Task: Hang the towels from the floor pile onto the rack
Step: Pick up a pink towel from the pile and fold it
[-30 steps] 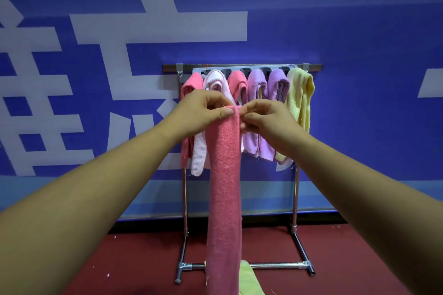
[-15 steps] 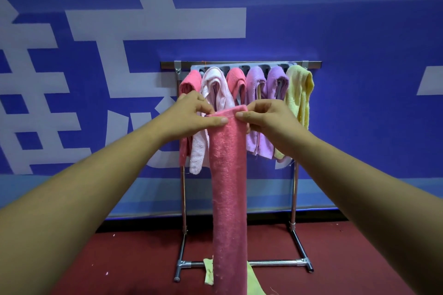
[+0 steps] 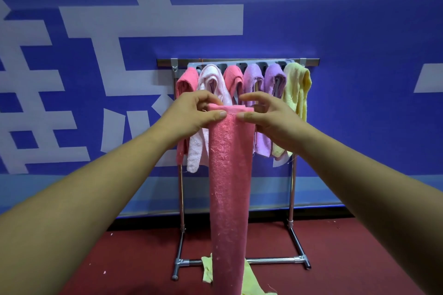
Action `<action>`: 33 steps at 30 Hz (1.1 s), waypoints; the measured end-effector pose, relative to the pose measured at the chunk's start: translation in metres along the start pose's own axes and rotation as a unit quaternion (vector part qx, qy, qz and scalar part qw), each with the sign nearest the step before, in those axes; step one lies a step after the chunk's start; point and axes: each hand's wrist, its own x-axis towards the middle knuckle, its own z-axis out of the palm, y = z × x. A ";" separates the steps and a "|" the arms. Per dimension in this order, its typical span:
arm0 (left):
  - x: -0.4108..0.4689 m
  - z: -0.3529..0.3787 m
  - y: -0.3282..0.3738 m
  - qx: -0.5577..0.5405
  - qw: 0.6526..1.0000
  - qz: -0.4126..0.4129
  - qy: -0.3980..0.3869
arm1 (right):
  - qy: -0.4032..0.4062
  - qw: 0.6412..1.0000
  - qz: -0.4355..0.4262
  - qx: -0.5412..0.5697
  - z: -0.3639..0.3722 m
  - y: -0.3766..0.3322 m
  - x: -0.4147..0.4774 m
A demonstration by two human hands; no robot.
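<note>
Left hand (image 3: 191, 116) and right hand (image 3: 272, 121) hold pink towel (image 3: 229, 187) before rack (image 3: 311, 62).

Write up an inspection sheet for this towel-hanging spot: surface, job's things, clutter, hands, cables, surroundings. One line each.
Surface: dark red floor, with the rack standing on it.
Job's things: held pink towel hangs long and narrow in front of the rack; six hung towels are draped in a row along its top; yellow-green towel lies on the floor by the rack's base, partly hidden.
Clutter: nothing seen.
Hands: left hand and right hand each pinch the held pink towel's top edge, thumbs in front.
Cables: nothing seen.
Surroundings: blue wall with large white characters, directly behind the rack.
</note>
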 end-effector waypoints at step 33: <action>-0.051 0.056 -0.111 -0.338 0.920 -0.193 -0.048 | 0.214 0.861 0.239 -0.394 -0.073 0.044 0.004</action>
